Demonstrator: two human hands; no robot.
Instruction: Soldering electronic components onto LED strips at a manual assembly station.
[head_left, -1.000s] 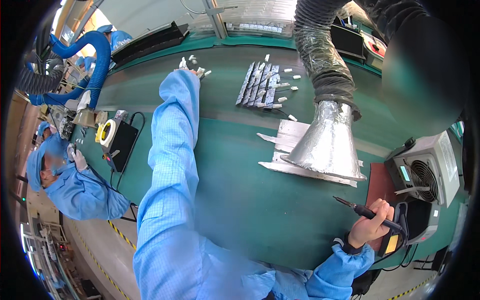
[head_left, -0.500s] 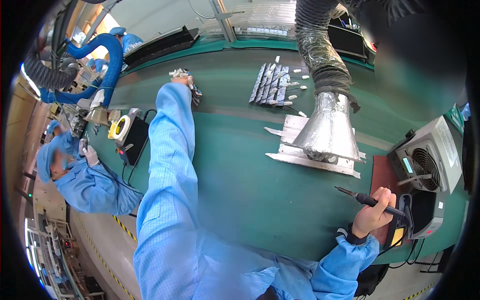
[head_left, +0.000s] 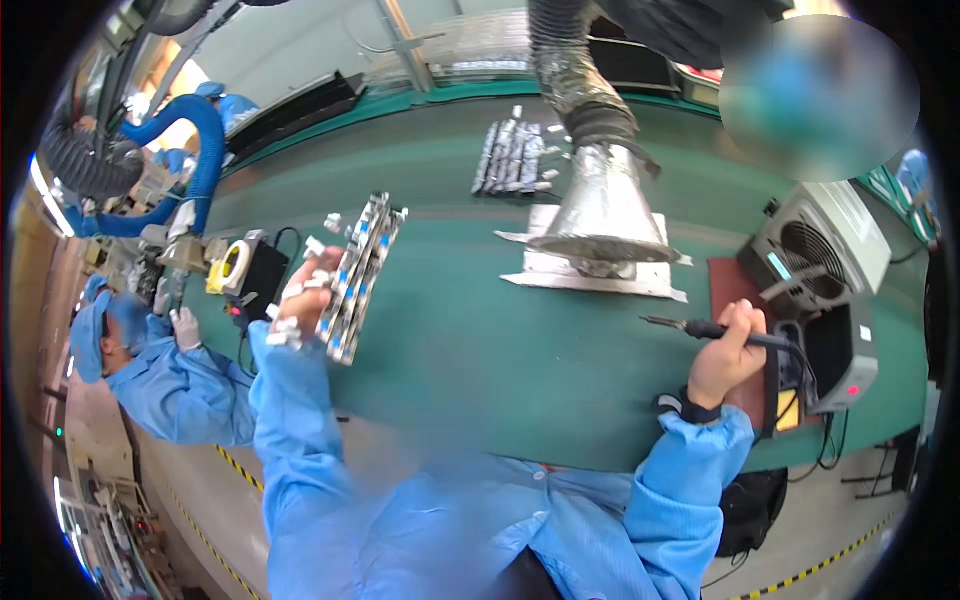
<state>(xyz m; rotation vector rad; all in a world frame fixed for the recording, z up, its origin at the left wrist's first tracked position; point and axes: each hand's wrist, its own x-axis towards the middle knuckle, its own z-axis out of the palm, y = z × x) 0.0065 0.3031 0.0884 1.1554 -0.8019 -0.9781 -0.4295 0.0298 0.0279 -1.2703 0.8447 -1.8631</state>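
My left hand [head_left: 310,288] is closed around a bundle of narrow circuit board strips [head_left: 362,275], raised over the left part of the green bench. White connectors on short leads stick out from the strips past my fingers. In my right hand [head_left: 722,368] is a soldering iron [head_left: 700,328], its bare metal tip pointing left and clear of any board. A second group of dark board strips [head_left: 508,160] with white connectors lies farther back. Between the hands, a white fixture [head_left: 545,222] with raised edge bars sits partly hidden under a silver extraction hood [head_left: 603,205].
A soldering station [head_left: 845,355] with a yellow sponge [head_left: 788,412] and a grey fan unit [head_left: 830,245] occupy the right side. Leftward are a black box [head_left: 262,278], a tape roll [head_left: 236,262], a blue hose [head_left: 213,140] and a co-worker in blue [head_left: 185,385].
My left hand has come back from the far left of the bench toward me, bringing the board strips. The right hand still holds the iron; the whole view has shifted slightly.
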